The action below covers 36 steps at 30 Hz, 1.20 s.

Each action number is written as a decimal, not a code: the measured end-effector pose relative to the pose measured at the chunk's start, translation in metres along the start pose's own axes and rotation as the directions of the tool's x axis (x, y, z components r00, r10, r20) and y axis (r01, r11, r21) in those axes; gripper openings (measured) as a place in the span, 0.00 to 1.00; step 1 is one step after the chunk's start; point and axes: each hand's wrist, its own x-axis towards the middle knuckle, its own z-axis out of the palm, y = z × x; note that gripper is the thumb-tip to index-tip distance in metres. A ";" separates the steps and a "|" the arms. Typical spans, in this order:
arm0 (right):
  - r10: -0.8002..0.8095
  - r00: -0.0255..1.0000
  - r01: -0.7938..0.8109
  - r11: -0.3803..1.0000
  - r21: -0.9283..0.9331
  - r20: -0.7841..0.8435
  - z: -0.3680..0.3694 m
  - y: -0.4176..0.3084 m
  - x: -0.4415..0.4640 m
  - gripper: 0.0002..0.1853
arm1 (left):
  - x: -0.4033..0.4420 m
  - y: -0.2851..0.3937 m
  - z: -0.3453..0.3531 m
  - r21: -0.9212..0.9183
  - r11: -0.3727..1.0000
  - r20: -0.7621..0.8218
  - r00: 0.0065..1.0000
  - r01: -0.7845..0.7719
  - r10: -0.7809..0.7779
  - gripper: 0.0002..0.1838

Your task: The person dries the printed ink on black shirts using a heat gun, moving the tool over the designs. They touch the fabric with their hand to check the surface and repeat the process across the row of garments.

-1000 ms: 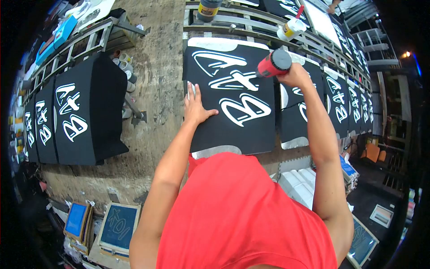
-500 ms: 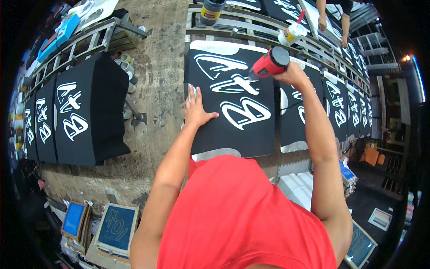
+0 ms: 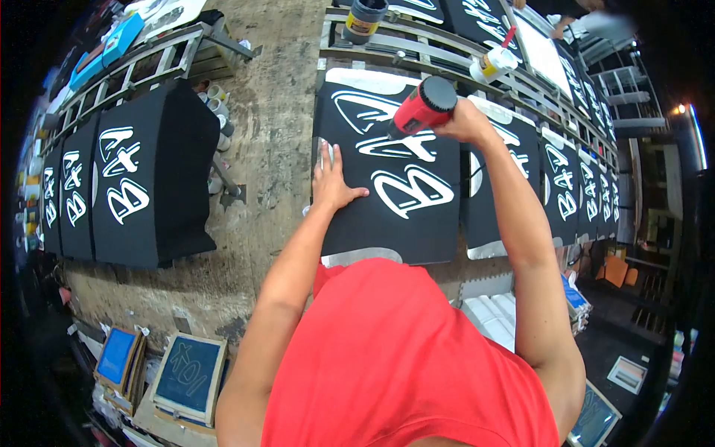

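- In the head view, I see a black cloth panel with bold white lettering [image 3: 357, 231] lying flat before the person, over a board whose silvery rounded ends [image 3: 365, 80] show at the panel's far and near edges.
- The left hand [image 3: 335, 185] rests palm down on the panel's left edge, fingers fanned, gripping nothing.
- The right hand [image 3: 465, 121], above the panel's far right part, curls round a red-and-black gun-shaped tool [image 3: 423, 109]; its nozzle points at the lettering, touching or not, I cannot tell.
- I judge the tool rigid and light enough for one hand, best held by its handle, away from the possibly hot nozzle.
- The cloth looks soft, limp and easily creased; I'd take it by its plain margins.
- Left of the panel, worn brown wood [image 3: 275, 82], rough and stained; beyond it, a round white tub with a yellow label [image 3: 491, 67].
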 end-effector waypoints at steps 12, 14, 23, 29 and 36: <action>0.006 0.992 -0.002 0.999 -0.036 0.129 0.023 -0.059 0.003 0.18 | -0.001 -0.002 0.000 -0.009 1.000 -0.002 1.000 -0.016 0.016 0.82; -0.041 0.991 0.048 0.998 -0.048 0.127 0.026 -0.069 0.003 0.18 | -0.001 -0.003 0.001 -0.025 0.999 -0.017 0.999 -0.028 0.027 0.82; 0.056 0.995 -0.042 0.983 -0.178 0.078 0.022 -0.046 -0.028 0.21 | -0.006 0.005 -0.001 0.141 0.988 -0.110 0.991 -0.063 0.079 0.64; 0.135 0.988 -0.122 0.981 -0.149 0.078 0.007 -0.023 -0.059 0.21 | 0.020 0.003 0.014 0.273 0.861 -0.184 0.855 -0.429 0.485 0.39; 0.248 0.968 -0.250 0.963 -0.106 -0.031 0.001 0.007 -0.088 0.20 | 0.034 0.001 0.031 0.333 0.790 -0.117 0.809 -0.515 0.576 0.40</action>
